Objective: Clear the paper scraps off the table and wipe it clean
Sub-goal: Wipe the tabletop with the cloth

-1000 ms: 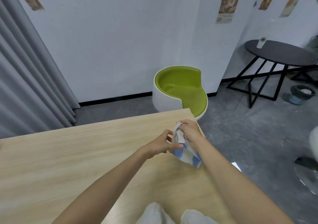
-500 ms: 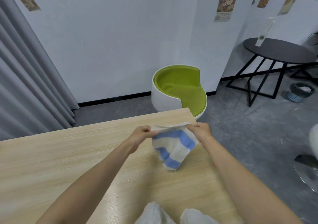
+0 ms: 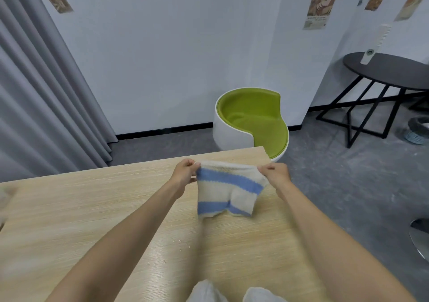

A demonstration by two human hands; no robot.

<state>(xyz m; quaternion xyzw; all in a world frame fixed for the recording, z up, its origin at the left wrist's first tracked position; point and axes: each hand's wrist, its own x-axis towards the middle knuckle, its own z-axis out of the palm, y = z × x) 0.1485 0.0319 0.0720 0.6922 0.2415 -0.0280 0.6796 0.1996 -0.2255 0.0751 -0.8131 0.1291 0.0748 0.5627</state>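
Striped cloth [image 3: 226,190] stretched left to right above the table [image 3: 69,208], lower edge hanging down, left hand [image 3: 184,171] and right hand [image 3: 275,174] each with grip pinching one top corner, paper scraps [image 3: 183,246] on table

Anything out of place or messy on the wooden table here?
A few tiny white specks lie scattered on the light wooden table between the forearms, debris not yet wiped. The blue-striped white cloth hangs between the left hand and right hand.
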